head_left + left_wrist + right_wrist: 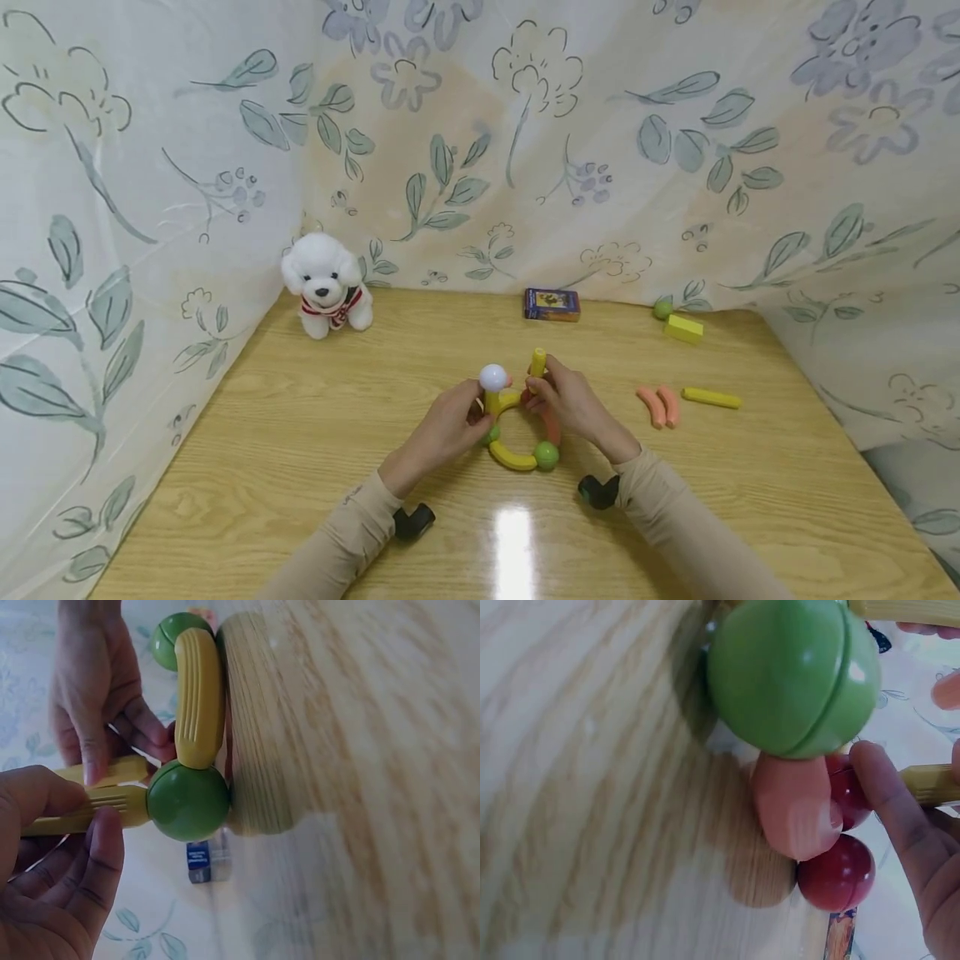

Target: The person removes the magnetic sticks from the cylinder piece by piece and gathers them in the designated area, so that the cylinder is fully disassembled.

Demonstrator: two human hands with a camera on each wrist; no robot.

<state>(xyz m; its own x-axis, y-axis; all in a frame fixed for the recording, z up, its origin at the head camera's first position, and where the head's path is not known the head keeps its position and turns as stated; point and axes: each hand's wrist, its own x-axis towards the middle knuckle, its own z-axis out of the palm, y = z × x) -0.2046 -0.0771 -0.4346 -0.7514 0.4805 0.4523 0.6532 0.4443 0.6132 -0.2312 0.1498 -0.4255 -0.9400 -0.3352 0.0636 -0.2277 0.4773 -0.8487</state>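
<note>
A ring of curved sticks and balls [517,442] lay partly built on the table [300,433]; the left hand [448,429] pinched a white-balled upright [492,390], the right hand [566,402] gripped a yellow stick [537,367]. Loose sticks [660,406] remained unused.

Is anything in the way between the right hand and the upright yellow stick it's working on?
Nothing visible: the right hand already pinches the upright yellow plastic stick. The left hand holds the neighbouring white-ball-topped stick alongside, apart from it.

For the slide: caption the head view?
Both hands join yellow ribbed plastic sticks and green balls on a wooden table.
</note>
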